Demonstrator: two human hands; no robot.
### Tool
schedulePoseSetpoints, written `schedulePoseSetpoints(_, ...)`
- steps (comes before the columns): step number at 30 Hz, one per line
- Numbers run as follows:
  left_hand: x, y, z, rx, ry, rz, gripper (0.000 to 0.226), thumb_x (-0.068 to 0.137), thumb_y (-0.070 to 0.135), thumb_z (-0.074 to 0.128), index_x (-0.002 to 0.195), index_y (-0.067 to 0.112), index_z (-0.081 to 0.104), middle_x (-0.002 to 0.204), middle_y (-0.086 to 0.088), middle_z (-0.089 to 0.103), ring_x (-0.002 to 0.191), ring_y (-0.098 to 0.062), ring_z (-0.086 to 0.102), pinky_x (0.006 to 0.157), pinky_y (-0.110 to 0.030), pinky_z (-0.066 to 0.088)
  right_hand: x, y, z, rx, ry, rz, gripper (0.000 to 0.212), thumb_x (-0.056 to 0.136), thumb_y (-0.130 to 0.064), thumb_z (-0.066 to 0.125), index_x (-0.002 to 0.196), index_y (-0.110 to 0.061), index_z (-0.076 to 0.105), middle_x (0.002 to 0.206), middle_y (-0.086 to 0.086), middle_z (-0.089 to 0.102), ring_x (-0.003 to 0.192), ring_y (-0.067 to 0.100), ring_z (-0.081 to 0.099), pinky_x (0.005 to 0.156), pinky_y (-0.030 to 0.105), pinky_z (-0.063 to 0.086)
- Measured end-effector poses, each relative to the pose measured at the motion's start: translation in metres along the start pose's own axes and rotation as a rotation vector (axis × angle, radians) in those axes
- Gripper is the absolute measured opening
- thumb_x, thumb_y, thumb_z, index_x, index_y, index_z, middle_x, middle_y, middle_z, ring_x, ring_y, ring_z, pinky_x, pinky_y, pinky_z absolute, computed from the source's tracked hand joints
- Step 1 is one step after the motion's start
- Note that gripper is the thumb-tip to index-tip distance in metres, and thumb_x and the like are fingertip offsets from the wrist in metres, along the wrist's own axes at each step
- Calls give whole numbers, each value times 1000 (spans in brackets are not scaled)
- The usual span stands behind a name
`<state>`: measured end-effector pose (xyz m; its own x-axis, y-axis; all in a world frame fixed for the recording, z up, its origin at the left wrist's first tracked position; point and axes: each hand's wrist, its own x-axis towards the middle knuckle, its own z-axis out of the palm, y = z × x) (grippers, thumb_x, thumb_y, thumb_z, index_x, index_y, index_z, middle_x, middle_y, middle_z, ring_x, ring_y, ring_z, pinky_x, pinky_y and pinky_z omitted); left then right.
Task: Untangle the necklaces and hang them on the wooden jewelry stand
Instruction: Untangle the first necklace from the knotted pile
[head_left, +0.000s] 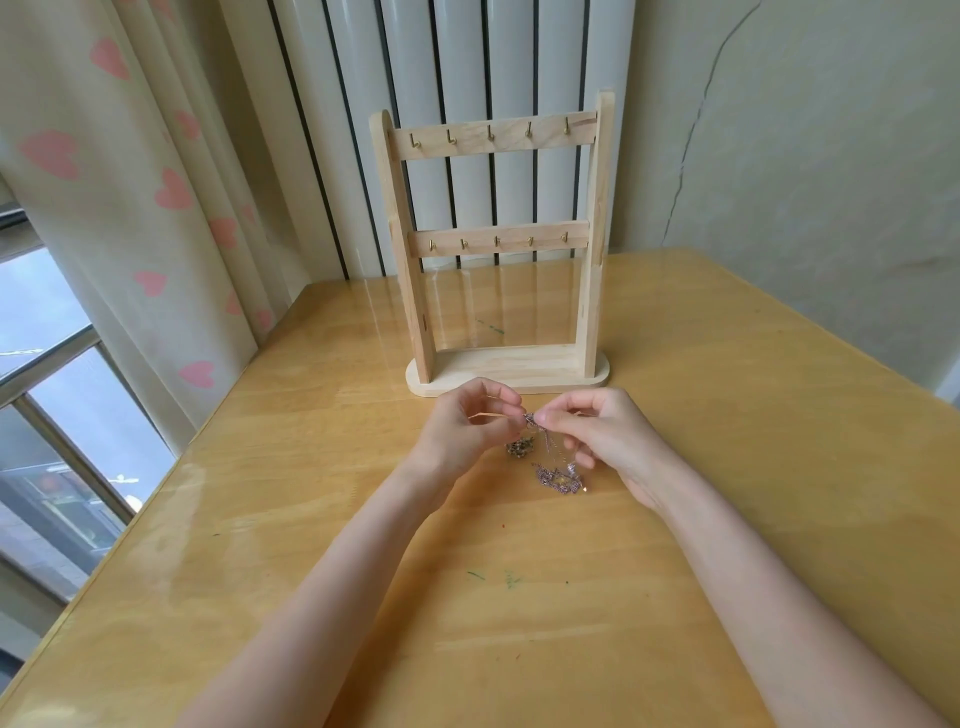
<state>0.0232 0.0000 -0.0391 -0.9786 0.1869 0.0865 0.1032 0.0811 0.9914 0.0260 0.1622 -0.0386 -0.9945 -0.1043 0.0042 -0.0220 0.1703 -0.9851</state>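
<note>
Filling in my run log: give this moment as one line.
phase: untangling | left hand: pinches tangled necklaces | right hand: pinches same tangle | wooden jewelry stand: hooks bare | table: chain ends rest on it

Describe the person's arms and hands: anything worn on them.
Both forearms are bare up to the frame's lower edge, with no sleeves in view. The left hand and right hand wear no gloves, and no rings, watch or bracelet show. The nails look short and unpainted.

Heart-print curtain (156, 197), radiator (467, 62), cracked wall (805, 156)
</note>
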Motion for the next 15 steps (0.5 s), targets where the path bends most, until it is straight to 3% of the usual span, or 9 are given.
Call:
schedulePoseSetpoints(2, 0, 0, 1, 35, -9, 23, 15, 83, -4, 62, 87, 10, 59, 76, 0, 60, 63, -2, 59, 68, -16, 51, 0, 0, 1, 22, 39, -8, 7, 82, -10, 67, 77, -5, 69, 69, 3, 55, 54, 11, 41, 40, 19, 31)
schedulePoseSetpoints(7, 1, -2, 2, 91, -18, 25, 13, 84, 0, 62, 82, 13, 63, 75, -1, 59, 62, -1, 56, 65, -13, 49, 4, 1, -2, 66, 127, 14, 9, 85, -13, 65, 77, -8, 68, 59, 2, 46, 40, 9, 36, 41, 19, 31)
schedulePoseSetpoints(15, 0, 2, 2, 142, 19, 37, 11, 86, 8, 63, 82, 18, 66, 80, -1, 61, 67, -3, 54, 62, -14, 47, 5, 0, 2, 155, 52, -12, 14, 90, -8, 57, 77, -7, 62, 67, 8, 50, 50, 13, 43, 37, 19, 32)
